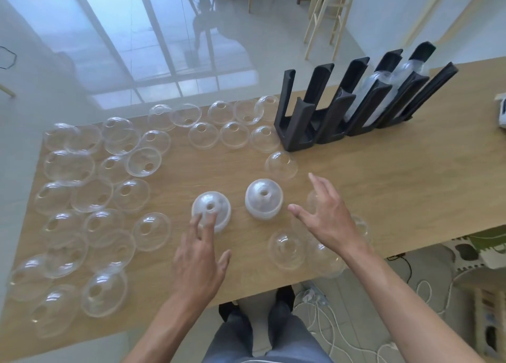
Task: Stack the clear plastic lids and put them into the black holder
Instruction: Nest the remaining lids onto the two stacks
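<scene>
Two short stacks of clear dome lids stand near the table's front middle: a left stack (211,210) and a right stack (263,199). My left hand (201,258) reaches over the left stack, its straight fingertips touching the stack's near side. My right hand (325,214) hovers open just right of the right stack, fingers spread, holding nothing. Single lids lie by my right wrist (287,249) and behind the stacks (281,165). The black holder (353,102) stands at the back right; its two right slots hold stacked lids (383,88).
Several loose clear lids (90,195) cover the left half of the wooden table (383,187) and the back edge (232,121). A white object (502,113) sits at the far right edge. Cables lie on the floor below.
</scene>
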